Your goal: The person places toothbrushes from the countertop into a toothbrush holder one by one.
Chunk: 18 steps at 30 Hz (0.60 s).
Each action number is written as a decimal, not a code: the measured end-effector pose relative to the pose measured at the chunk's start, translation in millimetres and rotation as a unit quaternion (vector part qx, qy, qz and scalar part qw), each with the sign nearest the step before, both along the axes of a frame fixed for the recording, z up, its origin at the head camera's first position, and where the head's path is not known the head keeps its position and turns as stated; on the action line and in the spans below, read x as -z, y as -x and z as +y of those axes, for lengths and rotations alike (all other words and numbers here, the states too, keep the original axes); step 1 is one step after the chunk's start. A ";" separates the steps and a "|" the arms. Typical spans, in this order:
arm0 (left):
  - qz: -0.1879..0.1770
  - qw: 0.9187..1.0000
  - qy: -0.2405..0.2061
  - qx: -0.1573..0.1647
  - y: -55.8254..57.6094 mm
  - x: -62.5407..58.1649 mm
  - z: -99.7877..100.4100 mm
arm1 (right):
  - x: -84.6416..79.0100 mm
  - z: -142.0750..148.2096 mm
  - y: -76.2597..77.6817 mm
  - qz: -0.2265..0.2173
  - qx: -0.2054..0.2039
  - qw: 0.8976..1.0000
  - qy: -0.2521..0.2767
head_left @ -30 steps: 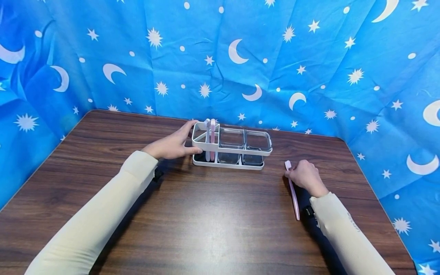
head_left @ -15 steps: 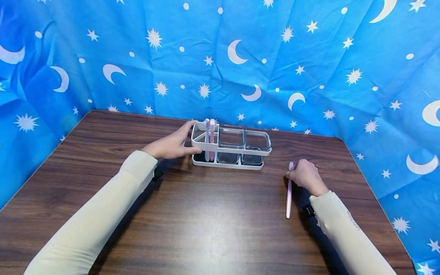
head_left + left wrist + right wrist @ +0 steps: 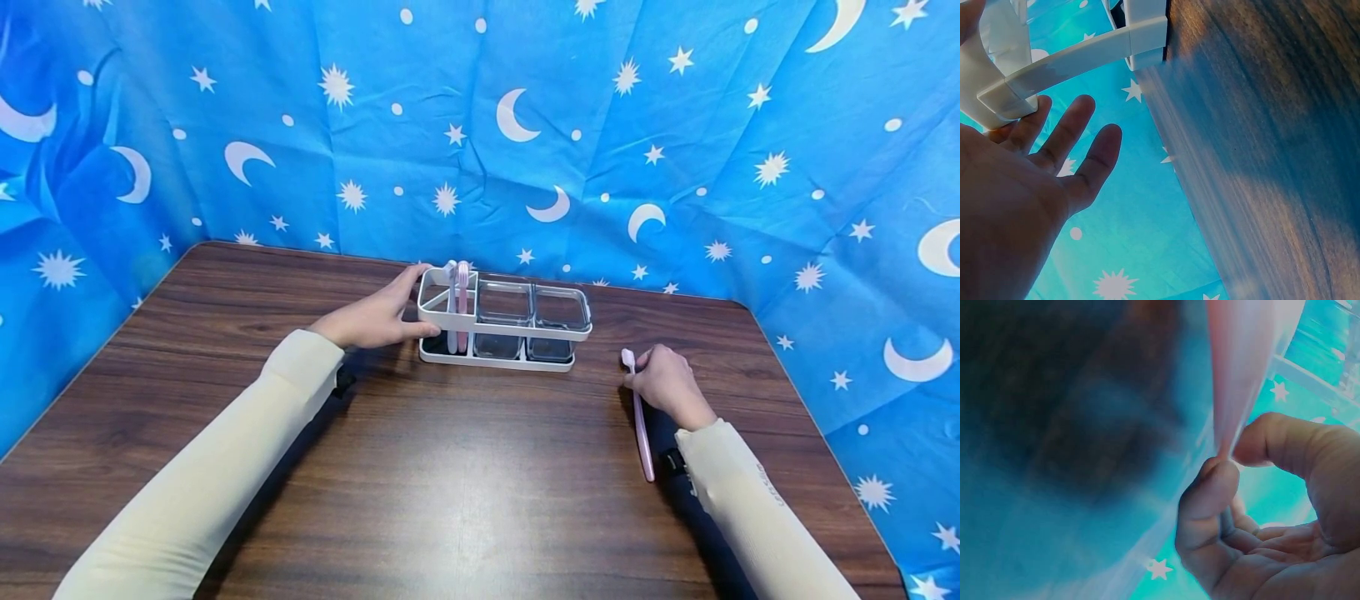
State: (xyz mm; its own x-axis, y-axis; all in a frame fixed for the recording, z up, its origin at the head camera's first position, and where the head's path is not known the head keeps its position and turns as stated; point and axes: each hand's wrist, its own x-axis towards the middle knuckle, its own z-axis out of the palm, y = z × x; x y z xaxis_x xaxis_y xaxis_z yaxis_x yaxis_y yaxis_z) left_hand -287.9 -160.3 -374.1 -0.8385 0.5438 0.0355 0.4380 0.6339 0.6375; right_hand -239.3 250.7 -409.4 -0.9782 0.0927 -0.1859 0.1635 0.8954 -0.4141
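A white two-tier toothbrush holder (image 3: 534,328) stands near the back of the table. A bluish toothbrush (image 3: 453,310) and a pink toothbrush (image 3: 463,302) stand upright in its left section. My left hand (image 3: 378,315) grips the holder's left end, thumb in front; in the left wrist view, several fingers spread beside the white frame (image 3: 1069,69). On the right, my right hand (image 3: 663,383) pinches another pink toothbrush (image 3: 642,437) just below its white-bristled head, handle pointing back toward me. The right wrist view shows its blurred handle (image 3: 1241,369) between thumb and finger.
Two clear square cups (image 3: 506,302) sit in the holder's middle and right sections. The dark wooden table (image 3: 450,483) reaches back to a blue curtain (image 3: 465,150) with white moons and stars, which also hangs along both sides.
The toothbrush in my right hand turns between the fingers: its handle end swung left, then back right, and the bristles show on the left again. My left hand and the holder stay put.
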 end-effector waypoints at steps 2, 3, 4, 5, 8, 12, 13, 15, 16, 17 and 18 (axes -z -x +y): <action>0.000 1.000 -0.002 0.000 -0.5 -0.5 0.1 | -2.7 0.1 -0.5 0.013 0.000 1.000 0.020; 0.000 1.000 -0.003 0.001 -0.7 -0.7 0.2 | -4.5 0.1 -0.6 0.027 -0.002 0.999 0.025; 0.000 1.000 -0.003 0.001 -0.8 -0.8 0.1 | -6.4 -0.2 -1.0 0.041 -0.007 0.999 0.030; 0.000 1.000 -0.003 0.001 -0.8 -0.8 0.2 | -8.7 -0.7 -1.3 0.058 -0.012 0.998 0.034; 0.000 1.000 -0.005 0.003 -0.7 -0.7 0.3 | -16.8 -2.0 -2.3 0.123 -0.032 0.991 0.038; -0.001 1.000 -0.005 0.005 -0.5 -0.5 0.3 | -28.8 -6.3 -3.7 0.205 -0.044 0.976 0.055; -0.001 1.000 -0.004 0.005 -0.5 -0.5 0.3 | -31.5 -7.9 -3.9 0.223 -0.045 0.972 0.061; -0.002 1.000 -0.002 0.003 -0.7 -0.4 0.2 | -36.3 -11.1 -4.8 0.250 -0.046 0.965 0.071; -0.003 1.000 -0.001 0.003 -0.8 -0.4 0.2 | -38.8 -12.8 -5.5 0.261 -0.046 0.961 0.076; -0.005 1.000 0.000 0.002 -0.9 -0.4 0.3 | -41.6 -14.7 -6.3 0.273 -0.047 0.957 0.081; -0.006 1.000 0.001 0.000 -1.1 -0.5 0.4 | -44.6 -16.6 -7.3 0.285 -0.049 0.954 0.085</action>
State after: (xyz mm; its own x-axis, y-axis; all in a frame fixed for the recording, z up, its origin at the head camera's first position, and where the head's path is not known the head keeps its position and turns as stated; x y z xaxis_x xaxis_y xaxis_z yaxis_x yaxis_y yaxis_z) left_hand -286.8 -159.9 -373.6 -0.8384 0.5444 0.0248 0.4313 0.6350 0.6409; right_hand -232.0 234.1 -364.8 -0.9275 0.0116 0.3736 -0.2119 0.8070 -0.5512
